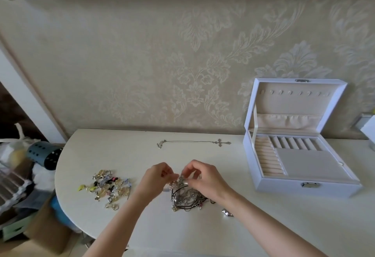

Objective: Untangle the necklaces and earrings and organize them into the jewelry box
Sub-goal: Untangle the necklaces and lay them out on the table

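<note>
A tangled clump of necklaces (187,197), silver chains and black cords, lies at the middle of the white table (142,226). My left hand (156,177) and my right hand (205,175) both pinch strands at the top of the clump, fingertips close together. A pile of earrings (107,186) sits to the left. One silver cross necklace (192,142) lies stretched out alone further back. The white jewelry box (300,151) stands open at the right, its compartments showing no jewelry.
A small silver piece (227,213) lies right of the clump near my right forearm. Left of the table's rounded edge are a dark perforated holder (45,154), bags and boxes. Patterned wallpaper rises directly behind the table.
</note>
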Available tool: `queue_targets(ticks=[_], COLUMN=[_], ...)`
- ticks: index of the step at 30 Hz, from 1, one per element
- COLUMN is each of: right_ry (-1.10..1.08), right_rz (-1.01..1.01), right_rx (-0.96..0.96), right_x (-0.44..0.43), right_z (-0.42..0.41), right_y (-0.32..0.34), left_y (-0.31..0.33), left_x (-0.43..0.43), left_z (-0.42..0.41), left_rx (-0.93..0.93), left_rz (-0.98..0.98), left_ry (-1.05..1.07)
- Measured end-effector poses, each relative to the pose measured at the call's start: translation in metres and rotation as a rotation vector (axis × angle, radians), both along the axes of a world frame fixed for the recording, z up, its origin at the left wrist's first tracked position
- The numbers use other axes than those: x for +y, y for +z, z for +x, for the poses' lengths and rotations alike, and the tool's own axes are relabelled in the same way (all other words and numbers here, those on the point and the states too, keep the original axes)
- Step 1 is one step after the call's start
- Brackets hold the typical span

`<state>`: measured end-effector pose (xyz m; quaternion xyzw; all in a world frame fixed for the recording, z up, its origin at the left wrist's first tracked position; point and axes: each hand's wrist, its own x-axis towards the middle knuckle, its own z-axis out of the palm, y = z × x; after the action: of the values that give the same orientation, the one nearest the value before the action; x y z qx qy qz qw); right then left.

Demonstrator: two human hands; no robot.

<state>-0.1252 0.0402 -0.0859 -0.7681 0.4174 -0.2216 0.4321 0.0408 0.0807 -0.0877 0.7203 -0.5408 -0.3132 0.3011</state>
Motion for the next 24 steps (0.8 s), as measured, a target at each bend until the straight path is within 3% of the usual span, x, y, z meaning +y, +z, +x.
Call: queue_targets(ticks=[4,9,16,19,24], right_ry=[0.032,0.004,0.009,-0.037,-0.047], right_rz=[0.238,0.316,0.378,0.371,0.428], right_rx=[-0.136,-0.146,-0.300,-0.337,-0.384], right_x=[0.000,-0.005,-0.009,-0.011,-0.016], right_z=[0.014,0.016,0.015,0.013,0.006], right_y=[0.002,-0.003,0.001,0.002,0.007], left_y=[0.003,0.000,0.001,0.002,0.000], left_x=[0.002,0.008,0.017,0.020,0.018], left_z=[-0.002,-0.002,-0.001,0.002,0.003], left_rx=[0.176,0.278,0.625,0.608,0.564], left_rz=[-0.021,-0.059,-0.026,0.001,-0.100], left_ry=[0.054,0.051,-0.029,-0.120,-0.016])
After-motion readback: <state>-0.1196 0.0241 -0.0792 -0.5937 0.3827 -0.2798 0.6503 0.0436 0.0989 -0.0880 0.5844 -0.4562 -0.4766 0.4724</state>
